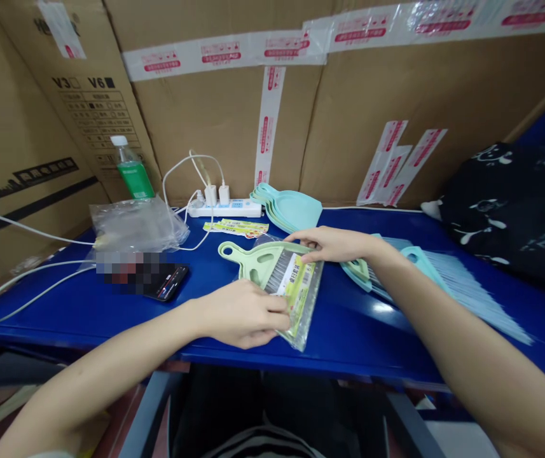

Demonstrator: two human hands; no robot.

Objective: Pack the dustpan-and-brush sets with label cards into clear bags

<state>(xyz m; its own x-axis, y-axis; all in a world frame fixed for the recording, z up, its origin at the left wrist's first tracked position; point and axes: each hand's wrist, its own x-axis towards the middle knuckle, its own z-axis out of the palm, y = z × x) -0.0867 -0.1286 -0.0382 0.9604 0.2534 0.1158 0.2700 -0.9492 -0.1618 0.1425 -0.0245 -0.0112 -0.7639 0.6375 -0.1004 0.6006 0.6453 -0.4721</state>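
While we sit at the blue worktop [348, 346], our left hand [241, 313] is clenched on a clear plastic bag [308, 312], with its fingers curled over the bag. Our right hand [329, 245] lies across the top edge of the bag, but we cannot tell if it is pinching or just resting there. A small green dustpan [257, 267] lies with the bag, near the front of the worktop and about in the middle. A little brush with grey bristles [279, 275] sits against the dustpan, and a yellow-green label [298, 299] shows through the plastic.

Our right arm reaches over another green dustpan [358, 270] and stands in the way of part of it. Just past that lies a blue-bristled brush [463, 292]. Behind our hands is a stack of pale blue dustpans [289, 207], and beside them are some yellow paper strips [236, 227]. A white power strip [224, 208] has two white chargers [217, 194] plugged in, with white cables [28, 296] running along the worktop. To the left are a crumpled plastic bag [133, 224], a phone [167, 281] partly under a blurry patch, and a green bottle [131, 168]. A black bag with white marks [510, 203] sits at the right end. Big cardboard boxes [234, 114] with red-printed tape [268, 127] stand behind it all.
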